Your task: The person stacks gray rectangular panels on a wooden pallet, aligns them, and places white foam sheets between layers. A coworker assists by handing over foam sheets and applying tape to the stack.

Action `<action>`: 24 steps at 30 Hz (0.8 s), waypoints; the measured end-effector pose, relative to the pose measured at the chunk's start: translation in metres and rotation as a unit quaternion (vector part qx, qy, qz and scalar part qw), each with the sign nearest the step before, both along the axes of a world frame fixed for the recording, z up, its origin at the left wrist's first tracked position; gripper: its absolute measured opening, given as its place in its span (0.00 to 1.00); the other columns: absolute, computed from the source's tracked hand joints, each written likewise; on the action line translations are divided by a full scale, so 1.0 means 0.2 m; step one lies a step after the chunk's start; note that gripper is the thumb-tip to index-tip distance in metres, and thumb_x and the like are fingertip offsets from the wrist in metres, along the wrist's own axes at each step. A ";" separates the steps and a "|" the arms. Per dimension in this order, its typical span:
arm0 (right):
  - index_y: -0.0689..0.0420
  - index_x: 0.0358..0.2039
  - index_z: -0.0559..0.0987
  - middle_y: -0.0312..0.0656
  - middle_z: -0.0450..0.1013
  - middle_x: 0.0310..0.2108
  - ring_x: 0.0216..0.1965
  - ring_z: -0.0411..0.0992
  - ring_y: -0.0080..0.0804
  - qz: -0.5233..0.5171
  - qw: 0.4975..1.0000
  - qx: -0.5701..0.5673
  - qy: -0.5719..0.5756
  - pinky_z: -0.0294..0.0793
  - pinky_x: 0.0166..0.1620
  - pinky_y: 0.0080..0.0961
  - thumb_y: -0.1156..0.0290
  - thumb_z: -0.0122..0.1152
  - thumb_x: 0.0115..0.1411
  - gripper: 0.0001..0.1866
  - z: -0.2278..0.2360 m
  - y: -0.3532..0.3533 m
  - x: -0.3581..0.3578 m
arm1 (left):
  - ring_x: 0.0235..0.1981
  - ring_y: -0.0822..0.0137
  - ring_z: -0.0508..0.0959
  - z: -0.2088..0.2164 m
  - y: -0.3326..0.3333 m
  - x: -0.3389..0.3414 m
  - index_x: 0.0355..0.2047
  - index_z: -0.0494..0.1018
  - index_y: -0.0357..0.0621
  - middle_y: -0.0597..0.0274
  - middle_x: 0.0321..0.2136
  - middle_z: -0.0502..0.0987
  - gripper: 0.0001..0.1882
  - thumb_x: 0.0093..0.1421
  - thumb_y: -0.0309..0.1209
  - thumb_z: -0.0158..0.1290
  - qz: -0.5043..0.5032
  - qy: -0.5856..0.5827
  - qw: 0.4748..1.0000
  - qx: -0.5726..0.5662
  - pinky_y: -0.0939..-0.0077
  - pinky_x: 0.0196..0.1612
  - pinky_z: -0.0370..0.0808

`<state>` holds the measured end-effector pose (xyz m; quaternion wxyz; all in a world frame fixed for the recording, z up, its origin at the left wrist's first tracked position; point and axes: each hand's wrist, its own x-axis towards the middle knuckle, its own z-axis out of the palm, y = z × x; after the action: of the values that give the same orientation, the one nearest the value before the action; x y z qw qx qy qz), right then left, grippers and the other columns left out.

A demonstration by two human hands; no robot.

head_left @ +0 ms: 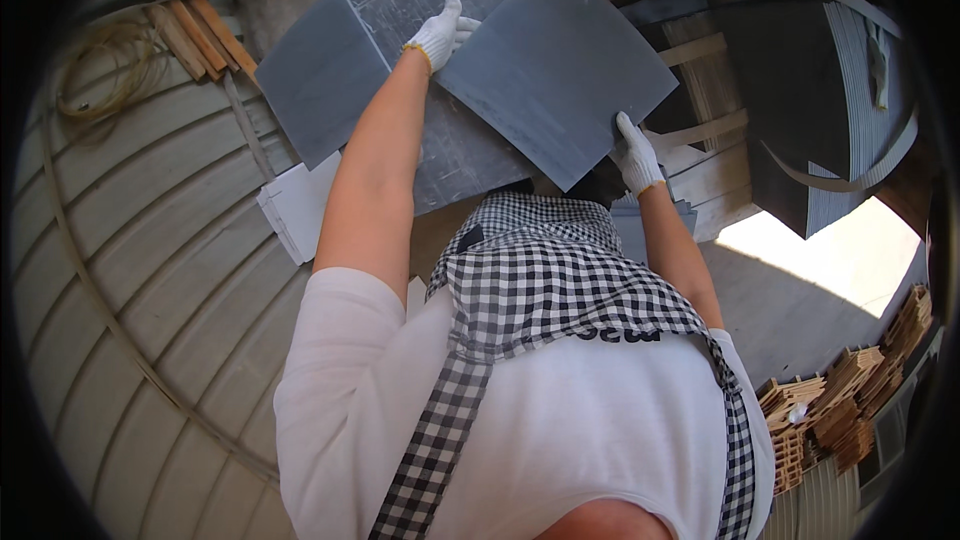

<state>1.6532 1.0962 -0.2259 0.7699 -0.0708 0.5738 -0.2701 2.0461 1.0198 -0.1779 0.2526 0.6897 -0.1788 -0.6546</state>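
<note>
A flat grey square panel (560, 70) is held out in front of me, turned so that a corner points toward me. My right hand (638, 158), in a white knit glove, grips its lower right edge, thumb on the upper face and the other fingers hidden beneath. At the panel's left edge is my left hand (437, 37), gloved alike, thumb stretched up and fingers extended, the tips close to or touching that edge. Under both lies a scuffed dark work surface (470, 135). Another grey panel (325, 75) lies left of my left forearm.
White sheets (298, 208) lie beside the surface. Wooden strips (195, 25) and a coiled hose (105, 70) are at far left. On the right stand stacked thin panels (850, 90) with curved straps (850, 180) around them. Wooden pieces (835, 400) are piled at lower right.
</note>
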 end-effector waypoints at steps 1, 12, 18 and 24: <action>0.57 0.59 0.70 0.37 0.71 0.55 0.53 0.71 0.29 -0.025 1.000 0.003 -0.004 0.71 0.56 0.29 0.58 0.67 0.61 0.29 0.02 0.00 0.01 | 0.56 0.55 0.74 0.01 0.00 0.00 0.53 0.72 0.28 0.42 0.51 0.76 0.43 0.71 0.60 0.25 -0.016 -0.012 1.000 -0.006 0.65 0.61 0.67; 0.62 0.54 0.74 0.40 0.74 0.49 0.50 0.71 0.31 -0.066 0.995 -0.073 0.015 0.69 0.55 0.28 0.63 0.67 0.60 0.25 0.14 0.05 0.09 | 0.39 0.61 0.78 -0.13 -0.01 -0.03 0.45 0.78 0.32 0.51 0.38 0.81 0.41 0.67 0.63 0.38 0.031 -0.098 0.995 0.000 0.66 0.47 0.73; 0.59 0.56 0.72 0.42 0.72 0.52 0.53 0.70 0.35 -0.172 0.981 -0.062 -0.065 0.70 0.58 0.38 0.66 0.66 0.61 0.25 0.46 0.14 -0.15 | 0.33 0.62 0.80 0.06 0.06 -0.43 0.37 0.78 0.31 0.53 0.33 0.82 0.38 0.67 0.61 0.42 0.083 -0.009 0.996 -0.020 0.67 0.40 0.78; 0.64 0.52 0.76 0.43 0.77 0.45 0.46 0.75 0.30 -0.072 0.990 -0.105 0.066 0.74 0.53 0.29 0.65 0.69 0.58 0.24 0.96 0.29 -0.58 | 0.47 0.57 0.78 0.26 0.15 -0.98 0.44 0.76 0.32 0.48 0.44 0.79 0.38 0.67 0.62 0.40 0.025 0.065 0.998 0.003 0.64 0.53 0.75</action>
<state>1.5367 1.1540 -0.0343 0.6969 -0.1276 0.5955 -0.3787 1.8502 1.0496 -0.1259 0.2775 0.6507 -0.1426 -0.6923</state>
